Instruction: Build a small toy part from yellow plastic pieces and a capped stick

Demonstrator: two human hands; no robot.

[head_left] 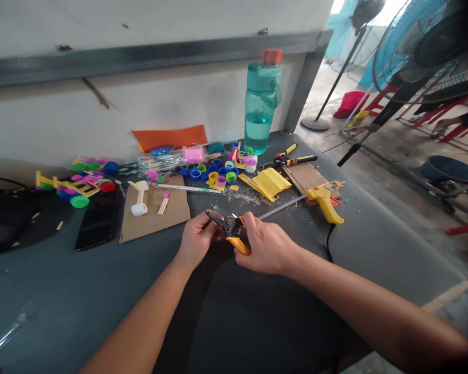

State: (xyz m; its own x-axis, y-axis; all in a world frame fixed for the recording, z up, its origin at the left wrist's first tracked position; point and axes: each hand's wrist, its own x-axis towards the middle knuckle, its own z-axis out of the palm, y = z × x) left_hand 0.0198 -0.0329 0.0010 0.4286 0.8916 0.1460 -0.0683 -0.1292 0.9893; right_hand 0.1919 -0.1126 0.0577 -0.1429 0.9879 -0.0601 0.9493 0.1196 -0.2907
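My right hand [267, 246] is wrapped round the orange handles of a pair of wire-stripper-like pliers [231, 224], whose dark jaws point left. At the jaws, my left hand [197, 239] is closed with thumb and fingers pinched together; what lies in them is too small to tell. Left of that hand, a cardboard sheet [175, 218] bears a small piece made of wooden sticks and white caps [139, 209]. Short sticks with a pink tip [163, 205] lie beside it. To the right, a yellow glue gun [322, 202] has a long pale stick [283, 208] reaching from its back.
Behind are coloured bottle caps [195, 173], yellow sandpaper-like sheets [271, 183], yellow-black pliers [296, 160] and a tall teal bottle [259, 114]. Stick-and-cap models [80, 182] and a black phone [97, 221] lie left. A standing fan [421, 57] is beyond the table's right edge.
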